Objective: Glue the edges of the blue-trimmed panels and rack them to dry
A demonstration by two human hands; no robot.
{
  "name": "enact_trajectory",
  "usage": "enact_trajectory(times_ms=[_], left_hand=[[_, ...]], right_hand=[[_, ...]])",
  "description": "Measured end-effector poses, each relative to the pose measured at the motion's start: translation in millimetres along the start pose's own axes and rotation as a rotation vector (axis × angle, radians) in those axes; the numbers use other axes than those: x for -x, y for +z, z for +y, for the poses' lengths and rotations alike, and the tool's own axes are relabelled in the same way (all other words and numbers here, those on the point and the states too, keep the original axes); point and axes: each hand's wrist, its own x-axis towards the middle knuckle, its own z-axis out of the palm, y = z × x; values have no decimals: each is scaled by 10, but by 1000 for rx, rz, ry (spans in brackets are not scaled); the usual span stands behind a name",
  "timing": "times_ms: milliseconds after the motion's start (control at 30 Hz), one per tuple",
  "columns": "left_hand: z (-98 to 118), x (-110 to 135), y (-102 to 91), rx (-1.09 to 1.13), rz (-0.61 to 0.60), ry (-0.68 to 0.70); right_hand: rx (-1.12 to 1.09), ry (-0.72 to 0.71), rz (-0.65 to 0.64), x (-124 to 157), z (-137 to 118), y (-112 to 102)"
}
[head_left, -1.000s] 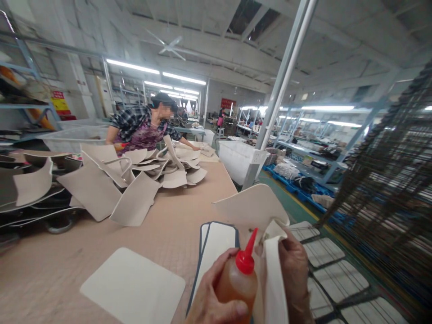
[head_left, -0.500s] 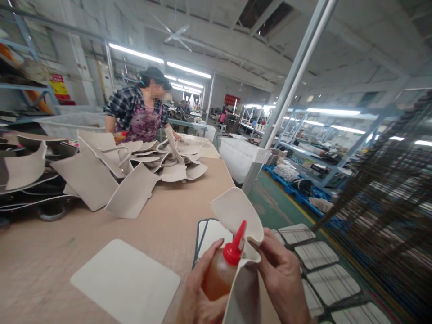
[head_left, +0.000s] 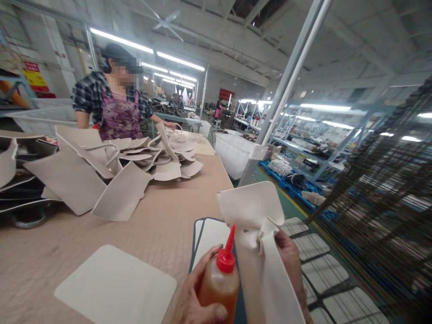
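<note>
My left hand is wrapped round an amber squeeze bottle with a red pointed nozzle, low in the middle of the view. The nozzle tip points up at a cream-coloured cut piece, bent and folded. My right hand grips that piece from behind; its fingers are mostly hidden by the material. Under both hands lies a stack of white panels with dark edges on the beige worktable.
A white rounded board lies on the table at the lower left. A heap of cream cut pieces covers the far left. A person in a plaid shirt and apron works behind it. A steel post, a white bin and wire racks stand right.
The cream piece has been turned and unfolded, so its wide flap now stands up. The view has swung slightly right, and the person at the far side has straightened up.
</note>
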Motion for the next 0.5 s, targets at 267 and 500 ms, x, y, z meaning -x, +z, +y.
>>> enact_trajectory(times_ms=[267,500], left_hand=[[-70,-74,-64,-35,-14,-47],[-96,-168,-87,-361,157,-37]], right_hand=[[149,-68,-318,-83,-47,51],[378,-339,-239,-174,106,83]])
